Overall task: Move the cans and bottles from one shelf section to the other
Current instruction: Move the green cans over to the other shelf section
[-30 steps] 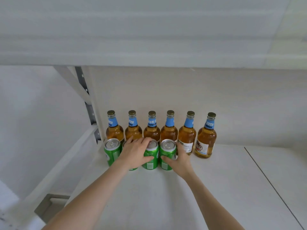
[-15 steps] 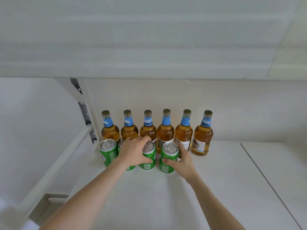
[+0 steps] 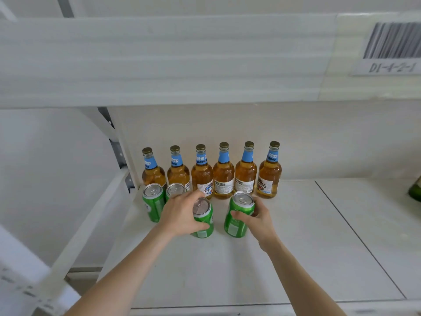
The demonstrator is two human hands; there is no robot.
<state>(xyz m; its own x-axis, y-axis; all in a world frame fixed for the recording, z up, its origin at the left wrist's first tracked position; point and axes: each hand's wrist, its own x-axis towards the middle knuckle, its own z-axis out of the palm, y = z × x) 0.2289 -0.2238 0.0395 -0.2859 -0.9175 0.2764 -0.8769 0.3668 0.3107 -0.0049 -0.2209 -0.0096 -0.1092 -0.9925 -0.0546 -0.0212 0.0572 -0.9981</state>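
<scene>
While left grip (image 3: 180,213) clamps one can (image 3: 205,217) and right grip (image 3: 262,218) another can (image 3: 237,228), seemingly upright, we judge the other section (image 3: 376,224) rightward.

- Shelf tag (image 3: 390,67), upper right of the frame, under a barcode (image 3: 391,41): "DI-4-2-1", somewhat blurred.
- Rightmost bottle (image 3: 270,176), blue neck label: "BEER".
- Leftmost bottle (image 3: 153,176), neck label: only "EER" shows.
- Fourth bottle from the left (image 3: 223,172), white body label: "DAHE BEER".
- Each green can (image 3: 237,224): print too small to read.
</scene>
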